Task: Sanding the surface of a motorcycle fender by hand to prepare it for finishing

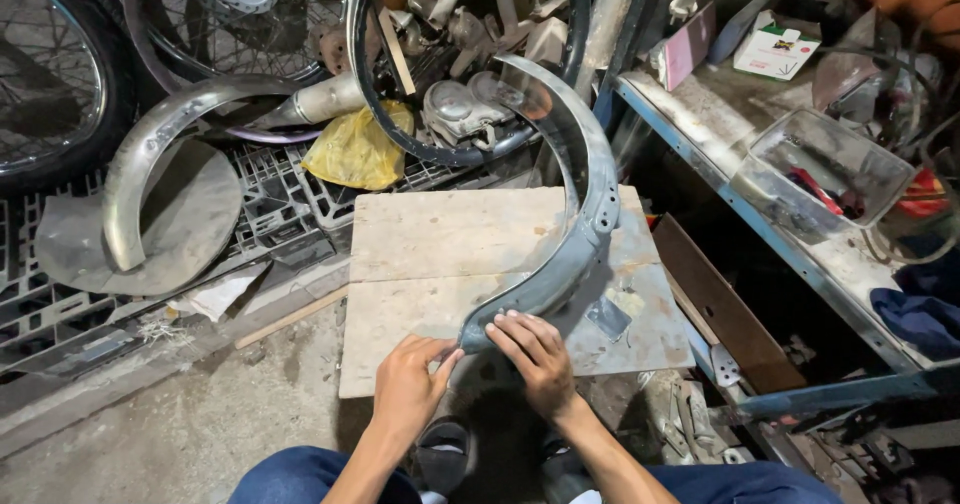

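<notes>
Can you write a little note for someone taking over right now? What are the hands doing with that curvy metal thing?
Left hand: fingers touching the near end of the curved metal fender; whether it grips is unclear.
Right hand: lying flat on top of that same end.
Fender: stands on edge on the wooden board, arching up and away.
A second fender lies on the left, untouched.
Done: fender set on the board. Left: the pictures do not show.

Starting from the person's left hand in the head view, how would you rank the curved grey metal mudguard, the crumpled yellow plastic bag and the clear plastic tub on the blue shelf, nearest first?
From the left hand:
1. Curved grey metal mudguard, touching the fingertips at its near end on the wooden board.
2. Crumpled yellow plastic bag, up ahead beyond the board.
3. Clear plastic tub, far right on the blue shelf.
</notes>
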